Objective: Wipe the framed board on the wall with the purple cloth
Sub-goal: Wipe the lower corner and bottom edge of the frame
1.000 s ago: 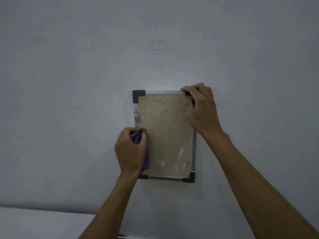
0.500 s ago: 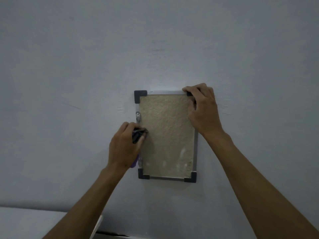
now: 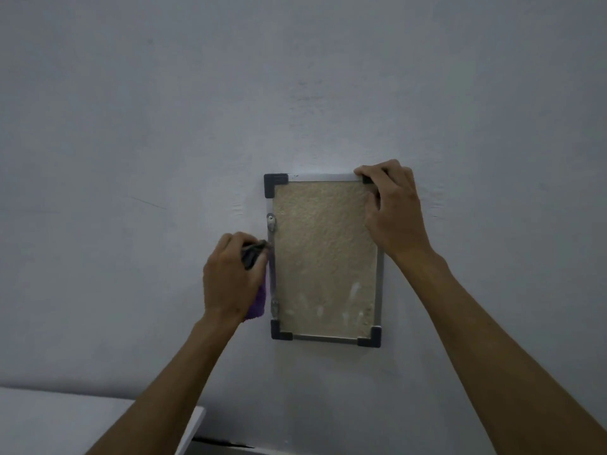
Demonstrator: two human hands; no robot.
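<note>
Left hand [image 3: 231, 277] bunched the purple cloth [image 3: 257, 303], fingers curled round it, against the left frame edge, likely wiping that rail. Framed board [image 3: 323, 257] hung on the wall [image 3: 131, 126]. Right hand [image 3: 392, 208] clamped the top-right corner, probably steadying it.

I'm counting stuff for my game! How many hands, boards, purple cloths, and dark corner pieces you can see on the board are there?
Hands: 2, left hand and right hand
Framed board: 1
Purple cloth: 1
Dark corner pieces in view: 3, top left, bottom left, bottom right; the right hand covers the top right corner
Total: 7
</note>
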